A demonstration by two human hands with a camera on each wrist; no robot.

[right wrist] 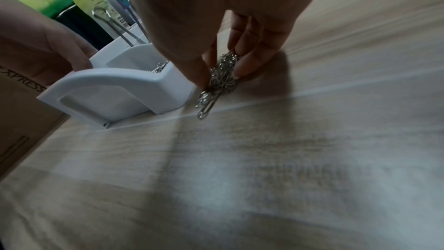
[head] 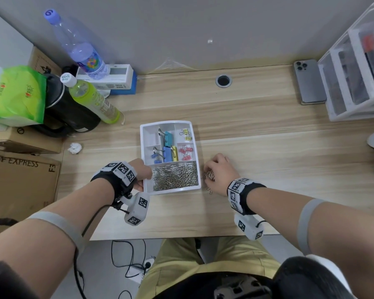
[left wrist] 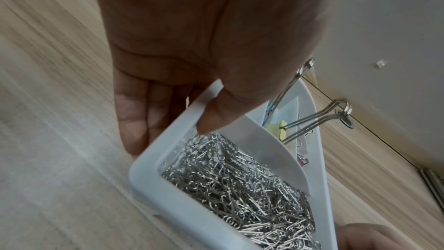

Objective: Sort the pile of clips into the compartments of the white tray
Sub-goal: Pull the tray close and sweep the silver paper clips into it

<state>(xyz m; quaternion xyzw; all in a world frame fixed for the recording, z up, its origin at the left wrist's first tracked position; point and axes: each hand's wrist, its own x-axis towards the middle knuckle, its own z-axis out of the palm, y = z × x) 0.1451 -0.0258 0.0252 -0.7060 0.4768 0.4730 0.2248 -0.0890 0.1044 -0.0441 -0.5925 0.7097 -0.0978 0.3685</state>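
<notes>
the left hand (left wrist: 192,48) grips the white plastic compartment tray (left wrist: 168,202) by its near-left rim; the right hand (head: 219,172) pinches a bunch of silver wire paper clips (right wrist: 222,75) on the pale wooden desk (head: 257,130) beside it.

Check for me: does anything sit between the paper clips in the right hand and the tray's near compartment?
Only the white tray's own right wall. The right hand pinches a bunch of paper clips on the desk just outside it, so they must be lifted over the rim. The left hand grips the opposite edge.
</notes>
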